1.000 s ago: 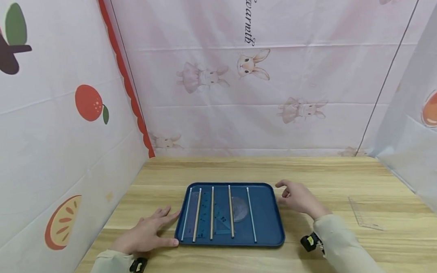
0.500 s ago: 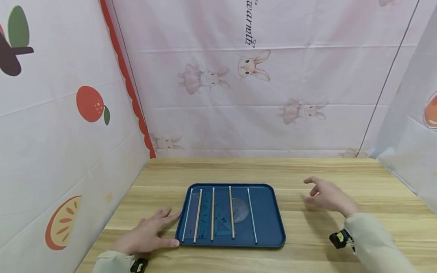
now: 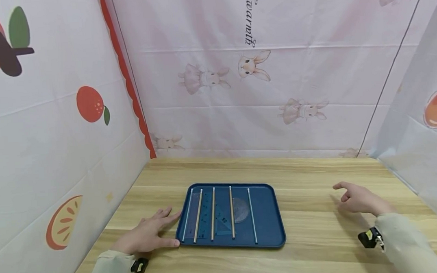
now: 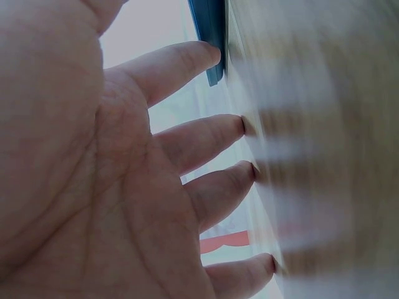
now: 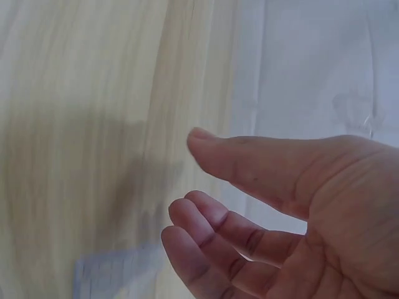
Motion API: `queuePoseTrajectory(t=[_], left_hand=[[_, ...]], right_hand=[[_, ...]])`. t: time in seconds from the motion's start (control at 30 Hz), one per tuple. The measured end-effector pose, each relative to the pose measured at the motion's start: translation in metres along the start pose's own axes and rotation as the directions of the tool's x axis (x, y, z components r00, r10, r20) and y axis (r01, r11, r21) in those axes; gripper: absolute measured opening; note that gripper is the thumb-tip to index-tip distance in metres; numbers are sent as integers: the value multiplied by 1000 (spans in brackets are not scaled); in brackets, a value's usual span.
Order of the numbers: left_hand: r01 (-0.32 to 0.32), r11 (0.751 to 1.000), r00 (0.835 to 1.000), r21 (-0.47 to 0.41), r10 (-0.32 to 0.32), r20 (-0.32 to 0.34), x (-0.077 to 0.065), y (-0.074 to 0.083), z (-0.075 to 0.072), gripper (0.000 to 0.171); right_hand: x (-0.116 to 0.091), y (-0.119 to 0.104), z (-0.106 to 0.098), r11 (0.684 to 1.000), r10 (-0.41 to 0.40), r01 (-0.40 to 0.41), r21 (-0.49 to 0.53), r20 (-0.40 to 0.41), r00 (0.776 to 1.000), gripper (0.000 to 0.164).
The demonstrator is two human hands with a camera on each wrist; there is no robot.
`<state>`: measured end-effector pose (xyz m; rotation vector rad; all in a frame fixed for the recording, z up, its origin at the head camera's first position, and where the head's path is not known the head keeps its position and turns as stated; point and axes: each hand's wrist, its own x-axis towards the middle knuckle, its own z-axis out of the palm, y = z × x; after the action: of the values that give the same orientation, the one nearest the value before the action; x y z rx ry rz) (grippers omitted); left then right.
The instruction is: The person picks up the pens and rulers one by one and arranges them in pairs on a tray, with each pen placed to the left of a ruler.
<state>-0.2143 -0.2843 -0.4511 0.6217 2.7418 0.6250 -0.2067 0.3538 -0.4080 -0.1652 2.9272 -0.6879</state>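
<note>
My left hand (image 3: 146, 234) lies with spread fingers at the left side of a dark blue tray (image 3: 268, 228); its index finger and thumb are right at the rim. In the left wrist view the other fingertips meet the table. Several slim pencils with white ends, among them a gold one (image 3: 232, 217) and a silvery-blue one (image 3: 252, 216), lie in the tray over a ruler (image 3: 205, 214), a set square (image 3: 221, 227) and a clear round protractor (image 3: 241, 210). My right hand (image 3: 362, 199) hovers over the table, fingers loosely bent, holding nothing. Near it is a clear plastic drawing piece (image 5: 103, 274).
The wooden table (image 3: 311, 238) reaches back to a pink curtain (image 3: 218, 132) printed with rabbits. White fruit-patterned sheets (image 3: 110, 169) hang along both sides. A small black camera (image 3: 369, 238) is strapped to the right wrist.
My right hand has moved rightward from beside the tray's right edge to over the clear drawing piece, which the head view no longer shows. The left hand and tray have stayed put.
</note>
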Motion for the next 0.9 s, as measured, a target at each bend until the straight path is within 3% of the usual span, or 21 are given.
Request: queuePoseTrajectory(t=[0.17, 0.4, 0.9], left_hand=[[23, 1000, 1000, -4, -23, -4, 0, 0, 0, 96], [25, 1000, 1000, -4, -25, -2, 1, 0, 0, 96], [8, 1000, 1000, -13, -8, 1, 0, 1, -2, 95]], right_hand=[[-4, 16, -4, 993, 57, -63, 100, 66, 996, 75], [-9, 35, -6, 988, 66, -77, 134, 85, 994, 76], [-12, 44, -13, 976, 90, -123, 179, 180, 980, 79]])
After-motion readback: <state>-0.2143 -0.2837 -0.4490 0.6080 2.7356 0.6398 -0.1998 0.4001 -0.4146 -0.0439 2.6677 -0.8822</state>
